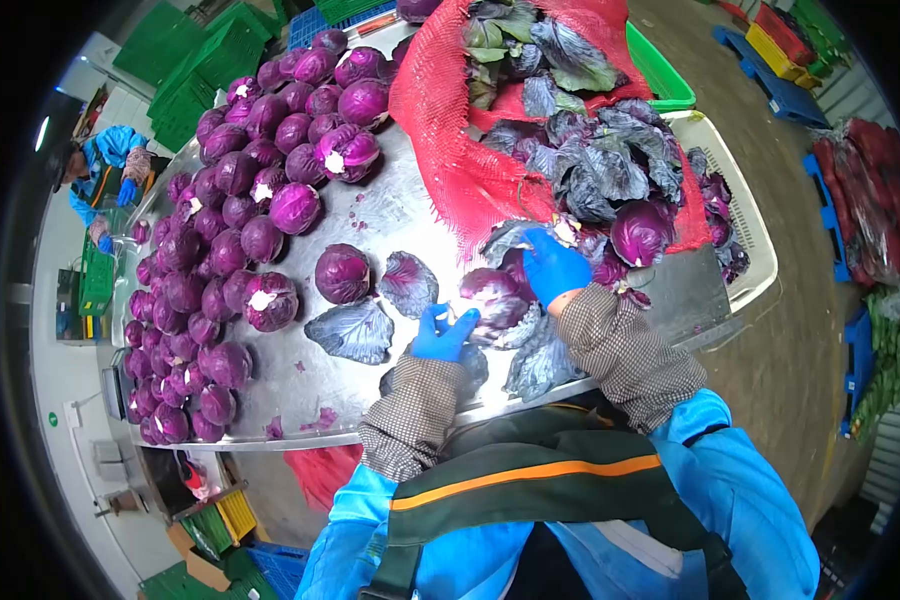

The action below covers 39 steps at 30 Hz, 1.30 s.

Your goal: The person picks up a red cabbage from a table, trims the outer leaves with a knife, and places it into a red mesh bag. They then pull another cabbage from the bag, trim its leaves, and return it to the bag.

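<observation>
A red cabbage (492,296), partly wrapped in loose outer leaves, lies at the table's near edge between my hands. My blue-gloved left hand (444,334) grips its left side, thumb and fingers curled against it. On the other side, my blue-gloved right hand (556,266) is closed at a dark outer cabbage leaf (507,240); its fingertips are partly hidden. Loose leaves (352,331) are spread beside and below the cabbage. One trimmed red cabbage (342,274) sits to the left, near another flat leaf (408,284).
Many red cabbages (235,172) are heaped along the left of the metal table (390,215). A red mesh sack (432,130) with dark leaves and a cabbage (642,234) lies right. Beyond is a white crate (760,205). A co-worker (110,170) stands far left.
</observation>
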Each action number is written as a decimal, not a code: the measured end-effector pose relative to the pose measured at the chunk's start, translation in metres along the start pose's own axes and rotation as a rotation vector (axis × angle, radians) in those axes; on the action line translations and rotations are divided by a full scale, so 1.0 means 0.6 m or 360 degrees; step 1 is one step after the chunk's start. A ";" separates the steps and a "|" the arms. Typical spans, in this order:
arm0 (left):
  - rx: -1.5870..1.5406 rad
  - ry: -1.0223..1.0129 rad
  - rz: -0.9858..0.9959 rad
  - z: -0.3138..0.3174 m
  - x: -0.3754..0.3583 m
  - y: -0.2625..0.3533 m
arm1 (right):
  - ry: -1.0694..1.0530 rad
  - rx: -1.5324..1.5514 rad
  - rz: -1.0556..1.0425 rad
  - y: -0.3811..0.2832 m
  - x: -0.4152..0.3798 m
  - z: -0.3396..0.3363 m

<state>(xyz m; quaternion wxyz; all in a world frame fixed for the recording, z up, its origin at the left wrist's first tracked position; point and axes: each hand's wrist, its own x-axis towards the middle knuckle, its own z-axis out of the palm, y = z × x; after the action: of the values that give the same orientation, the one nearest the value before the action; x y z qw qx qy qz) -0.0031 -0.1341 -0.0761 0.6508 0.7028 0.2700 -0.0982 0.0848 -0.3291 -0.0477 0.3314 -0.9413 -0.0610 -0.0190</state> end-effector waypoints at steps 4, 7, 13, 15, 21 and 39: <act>0.0653 -0.0204 0.0873 -0.011 -0.018 0.004 | -0.0094 0.0116 -0.0308 -0.034 -0.010 -0.016; 0.1235 -0.0583 0.1861 0.002 -0.015 0.091 | -0.0027 0.0145 -0.0409 -0.044 -0.003 -0.014; 0.1165 -0.0279 0.1249 0.016 -0.035 0.082 | 0.0027 0.0228 0.0366 0.018 0.064 -0.057; 0.0905 0.0080 0.0948 0.029 -0.014 0.036 | 0.0032 0.0283 0.0156 0.004 0.020 -0.056; 0.0834 -0.0036 0.0609 0.038 0.008 0.016 | -0.0686 0.0099 0.0179 -0.035 -0.040 -0.056; 0.0455 -0.0212 0.1215 0.053 0.004 -0.023 | -0.0511 -0.0375 0.0208 0.077 0.006 -0.032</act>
<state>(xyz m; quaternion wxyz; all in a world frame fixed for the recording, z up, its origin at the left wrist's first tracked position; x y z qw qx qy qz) -0.0015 -0.1642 -0.0935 0.5523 0.8280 -0.0690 0.0685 0.0946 -0.3761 -0.0612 0.2056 -0.9665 -0.0491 0.1458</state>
